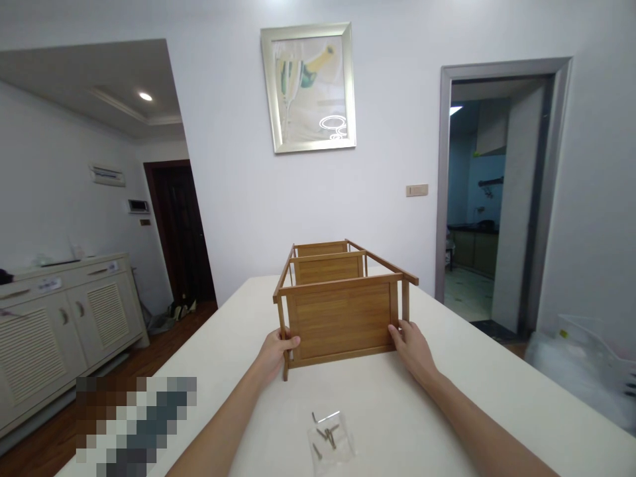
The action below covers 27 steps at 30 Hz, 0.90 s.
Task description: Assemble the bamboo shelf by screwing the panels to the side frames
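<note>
A brown wooden shelf rack [342,318] lies on its side on the white table, its end panel facing me and two more panels behind. My left hand [275,351] grips its left edge, the thumb on the panel face and the fingers hidden behind the frame. At the right edge, my right hand [410,343] grips it likewise, thumb on the panel. Nearer to me, a clear plastic bag [345,457] lies flat with several screws [328,437] and an L-shaped hex key [328,417] on or in it; I cannot tell which.
The white table [497,384] stretches out on both sides of the rack towards the wall. A white louvred cabinet [74,318] stands at the left. Clear plastic wrapping [581,364] is heaped at the right, near a doorway [477,265]. A pixelated patch covers the lower left.
</note>
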Motion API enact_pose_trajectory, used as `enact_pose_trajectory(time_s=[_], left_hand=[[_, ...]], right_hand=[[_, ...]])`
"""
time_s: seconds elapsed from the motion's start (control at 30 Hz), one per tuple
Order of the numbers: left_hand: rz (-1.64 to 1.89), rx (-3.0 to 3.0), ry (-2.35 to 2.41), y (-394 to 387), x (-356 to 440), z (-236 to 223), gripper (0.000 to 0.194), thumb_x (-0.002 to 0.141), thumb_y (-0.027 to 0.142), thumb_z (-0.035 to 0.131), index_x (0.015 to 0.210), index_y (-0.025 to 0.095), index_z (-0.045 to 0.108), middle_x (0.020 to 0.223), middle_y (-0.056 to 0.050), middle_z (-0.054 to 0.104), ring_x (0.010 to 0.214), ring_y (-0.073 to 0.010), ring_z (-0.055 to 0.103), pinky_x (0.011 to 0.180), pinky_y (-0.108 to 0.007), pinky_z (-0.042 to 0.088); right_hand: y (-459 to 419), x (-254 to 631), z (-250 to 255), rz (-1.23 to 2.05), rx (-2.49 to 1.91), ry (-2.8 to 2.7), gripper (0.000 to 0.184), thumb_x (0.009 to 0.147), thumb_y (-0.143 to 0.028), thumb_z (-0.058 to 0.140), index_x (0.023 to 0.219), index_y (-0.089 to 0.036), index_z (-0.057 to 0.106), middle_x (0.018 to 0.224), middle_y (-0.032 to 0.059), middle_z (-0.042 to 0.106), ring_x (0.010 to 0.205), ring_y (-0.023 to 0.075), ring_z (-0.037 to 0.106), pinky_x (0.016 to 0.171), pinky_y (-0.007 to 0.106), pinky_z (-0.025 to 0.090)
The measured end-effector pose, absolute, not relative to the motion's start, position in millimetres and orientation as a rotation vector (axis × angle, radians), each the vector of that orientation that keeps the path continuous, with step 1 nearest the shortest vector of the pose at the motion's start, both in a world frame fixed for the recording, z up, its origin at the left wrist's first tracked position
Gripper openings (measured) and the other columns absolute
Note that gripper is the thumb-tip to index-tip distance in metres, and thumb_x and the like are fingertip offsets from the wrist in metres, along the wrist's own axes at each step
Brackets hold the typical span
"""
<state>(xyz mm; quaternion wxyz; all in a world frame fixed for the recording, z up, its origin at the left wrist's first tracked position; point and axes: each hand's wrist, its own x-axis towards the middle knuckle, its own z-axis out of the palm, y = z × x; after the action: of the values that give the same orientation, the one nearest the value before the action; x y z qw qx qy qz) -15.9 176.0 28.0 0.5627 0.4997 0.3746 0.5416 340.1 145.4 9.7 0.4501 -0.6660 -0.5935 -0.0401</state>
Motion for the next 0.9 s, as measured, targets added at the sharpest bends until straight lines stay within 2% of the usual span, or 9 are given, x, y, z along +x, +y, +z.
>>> enact_pose_trajectory(time_s=[0.13,0.23,0.37,0.47,0.63,0.7,0.8,0.9], left_hand=[[1.246,1.171,0.842,175,-42,36,0.043,0.050,0.031,0.088,0.081,0.015,0.062,0.081,-0.007,0.070,0.080,-0.0239,0.068,0.076,-0.039,0.054],[1.213,1.178,0.828,174,-57,41,0.046,0.052,0.032,0.087,0.088,0.013,0.065,0.088,-0.012,0.072,0.088,-0.0284,0.069,0.079,-0.043,0.055],[1.186,1.185,0.811,174,-63,42,0.049,0.053,0.031,0.087,0.094,0.012,0.067,0.093,-0.014,0.072,0.093,-0.0303,0.068,0.082,-0.044,0.055],[1.174,1.183,0.789,175,-62,41,0.051,0.053,0.030,0.087,0.096,0.012,0.067,0.096,-0.014,0.072,0.095,-0.0302,0.068,0.084,-0.044,0.055],[1.147,1.178,0.739,176,-65,42,0.052,0.054,0.026,0.087,0.099,0.013,0.068,0.100,-0.014,0.072,0.098,-0.0305,0.067,0.087,-0.044,0.054],[1.136,1.174,0.717,176,-66,42,0.052,0.054,0.025,0.087,0.101,0.013,0.068,0.100,-0.014,0.072,0.099,-0.0307,0.067,0.088,-0.044,0.054],[1.137,1.166,0.710,177,-66,41,0.053,0.055,0.024,0.086,0.103,0.012,0.067,0.100,-0.014,0.072,0.101,-0.0316,0.067,0.088,-0.045,0.054],[1.136,1.163,0.715,178,-66,40,0.054,0.056,0.024,0.086,0.104,0.010,0.067,0.102,-0.015,0.072,0.103,-0.0324,0.066,0.089,-0.044,0.053]], right_hand=[[130,317,14,-0.201,-1.704,-1.619,0.035,0.094,-0.049,0.038,0.094,-0.022,0.061,0.092,0.0075,0.060,0.075,0.0209,0.061,0.065,0.032,0.045],[123,300,19,-0.275,-1.718,-1.658,0.034,0.094,-0.048,0.039,0.096,-0.022,0.060,0.104,0.0101,0.059,0.070,0.0196,0.062,0.058,0.031,0.042],[117,292,31,-0.411,-1.637,-1.622,0.037,0.094,-0.047,0.039,0.115,-0.022,0.054,0.127,0.0153,0.052,0.085,0.0263,0.064,0.055,0.031,0.043],[115,294,38,-0.403,-1.528,-1.525,0.040,0.092,-0.049,0.040,0.117,-0.019,0.050,0.135,0.0171,0.048,0.096,0.0301,0.063,0.056,0.033,0.046],[122,306,36,0.044,-1.355,-1.239,0.052,0.082,-0.054,0.054,0.119,-0.019,0.043,0.120,0.0152,0.058,0.092,0.0255,0.065,0.074,0.039,0.054],[127,312,34,0.273,-1.296,-1.223,0.052,0.077,-0.052,0.061,0.114,-0.018,0.048,0.112,0.0137,0.063,0.093,0.0259,0.065,0.079,0.039,0.053],[131,319,31,0.564,-1.232,-1.310,0.040,0.071,-0.046,0.068,0.098,-0.019,0.058,0.093,0.0092,0.068,0.087,0.0264,0.065,0.077,0.039,0.052],[130,321,30,0.712,-1.210,-1.293,0.031,0.065,-0.040,0.072,0.085,-0.018,0.061,0.079,0.0053,0.068,0.079,0.0240,0.064,0.070,0.035,0.050]])
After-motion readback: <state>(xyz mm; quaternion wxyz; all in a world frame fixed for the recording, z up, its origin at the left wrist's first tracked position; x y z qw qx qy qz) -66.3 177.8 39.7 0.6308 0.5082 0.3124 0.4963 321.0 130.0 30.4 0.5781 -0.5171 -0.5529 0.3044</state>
